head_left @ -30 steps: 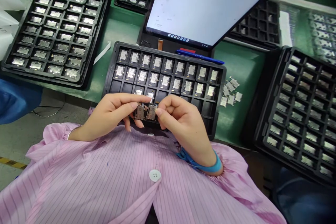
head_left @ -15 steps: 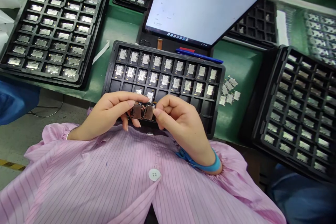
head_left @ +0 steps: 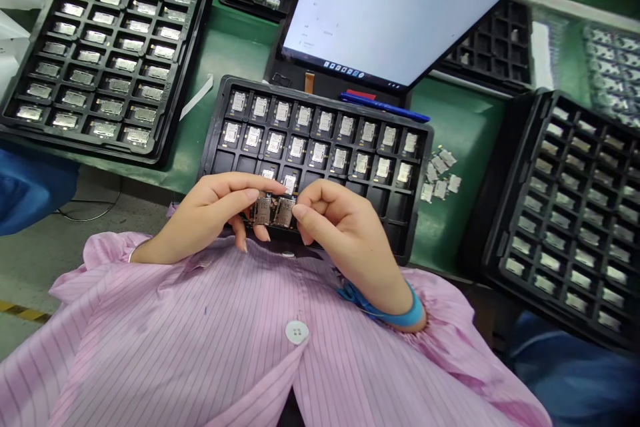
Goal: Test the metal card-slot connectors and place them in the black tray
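My left hand (head_left: 213, 210) pinches a small metal card-socket part (head_left: 262, 209) between thumb and fingers. My right hand (head_left: 340, 227) pinches a second such part (head_left: 285, 211) right beside it; the two parts touch side by side. Both hands hover over the near edge of a black compartment tray (head_left: 423, 147) in front of me. The tray's two far rows hold several of the same parts, and two more sit in the third row just beyond my fingers. A blue wrist strap (head_left: 400, 315) circles my right wrist.
A full black tray (head_left: 107, 47) lies at the left, another (head_left: 570, 213) at the right. A lit tilted screen (head_left: 405, 7) stands behind the middle tray, with a blue pen (head_left: 385, 107) at its foot. Loose parts (head_left: 440, 173) lie on the green mat.
The two held parts stay pressed together in my fingers; my hands shifted only slightly, and the view moved a little.
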A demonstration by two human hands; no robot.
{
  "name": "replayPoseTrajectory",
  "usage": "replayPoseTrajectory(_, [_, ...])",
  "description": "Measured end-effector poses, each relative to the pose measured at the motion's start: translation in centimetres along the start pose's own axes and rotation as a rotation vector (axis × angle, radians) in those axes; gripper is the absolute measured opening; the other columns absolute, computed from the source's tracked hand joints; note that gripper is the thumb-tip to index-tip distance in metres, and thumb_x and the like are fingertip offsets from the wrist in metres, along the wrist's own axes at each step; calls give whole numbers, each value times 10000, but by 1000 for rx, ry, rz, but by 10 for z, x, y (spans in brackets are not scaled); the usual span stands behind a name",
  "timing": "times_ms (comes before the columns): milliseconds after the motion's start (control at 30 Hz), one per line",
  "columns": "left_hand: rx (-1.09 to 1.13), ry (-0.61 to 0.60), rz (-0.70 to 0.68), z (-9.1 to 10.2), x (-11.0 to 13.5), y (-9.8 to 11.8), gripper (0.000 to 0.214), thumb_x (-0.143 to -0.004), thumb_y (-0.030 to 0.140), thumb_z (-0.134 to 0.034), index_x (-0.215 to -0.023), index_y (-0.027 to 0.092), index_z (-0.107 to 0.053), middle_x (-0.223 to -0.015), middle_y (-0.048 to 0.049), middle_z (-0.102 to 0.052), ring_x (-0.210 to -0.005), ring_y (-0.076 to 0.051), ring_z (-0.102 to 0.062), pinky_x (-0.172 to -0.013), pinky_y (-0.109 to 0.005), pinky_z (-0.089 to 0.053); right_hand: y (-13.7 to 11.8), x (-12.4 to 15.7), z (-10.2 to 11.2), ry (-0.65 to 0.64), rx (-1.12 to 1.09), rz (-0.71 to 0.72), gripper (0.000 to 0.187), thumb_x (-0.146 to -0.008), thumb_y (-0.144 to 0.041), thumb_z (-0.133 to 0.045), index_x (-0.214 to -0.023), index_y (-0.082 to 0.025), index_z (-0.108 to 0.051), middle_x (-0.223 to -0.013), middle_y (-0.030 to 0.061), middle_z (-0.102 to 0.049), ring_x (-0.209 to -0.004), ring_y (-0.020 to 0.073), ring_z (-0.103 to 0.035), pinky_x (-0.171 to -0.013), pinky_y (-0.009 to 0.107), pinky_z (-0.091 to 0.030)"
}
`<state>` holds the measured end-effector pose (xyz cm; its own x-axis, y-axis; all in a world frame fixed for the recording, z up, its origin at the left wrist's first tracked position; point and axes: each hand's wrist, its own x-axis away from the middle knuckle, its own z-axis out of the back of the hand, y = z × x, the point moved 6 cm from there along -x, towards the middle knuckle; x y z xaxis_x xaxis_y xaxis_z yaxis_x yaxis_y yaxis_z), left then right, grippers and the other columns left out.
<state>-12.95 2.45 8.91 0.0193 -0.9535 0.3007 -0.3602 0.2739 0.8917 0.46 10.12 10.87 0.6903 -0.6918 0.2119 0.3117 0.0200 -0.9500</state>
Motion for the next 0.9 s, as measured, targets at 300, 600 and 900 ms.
replayPoseTrajectory(300, [-680,537,-159,64,3,33,330,-853,274,-598,-1157,173,-676,-862,-38,-683,-609,-110,-629,-466,-178,-466,10,-45,-14,28,242,-45,167,-836,-234,-551,-678,-196,-516,-497,-47,-584,-469,103,-517,-533,235,-368])
replayPoseTrajectory(600, [-1036,532,-108,60,-4,19,320,-832,268,-623,-1141,202,-672,-885,-13,-657,-648,-127,-605,-673,-277,-510,8,-51,-25,71,575,-23,171,-875,-323,-602,-761,-196,-599,-616,-19,-630,-569,133,-556,-551,254,-326])
replayPoseTrajectory(900, [-1297,522,-155,47,0,21,333,-890,350,-580,-1165,186,-673,-929,-42,-595,-787,-174,-582,-767,-308,-485,25,19,109,451,500,-62,196,-868,-386,-598,-811,-202,-633,-658,9,-665,-596,165,-612,-608,297,-440])
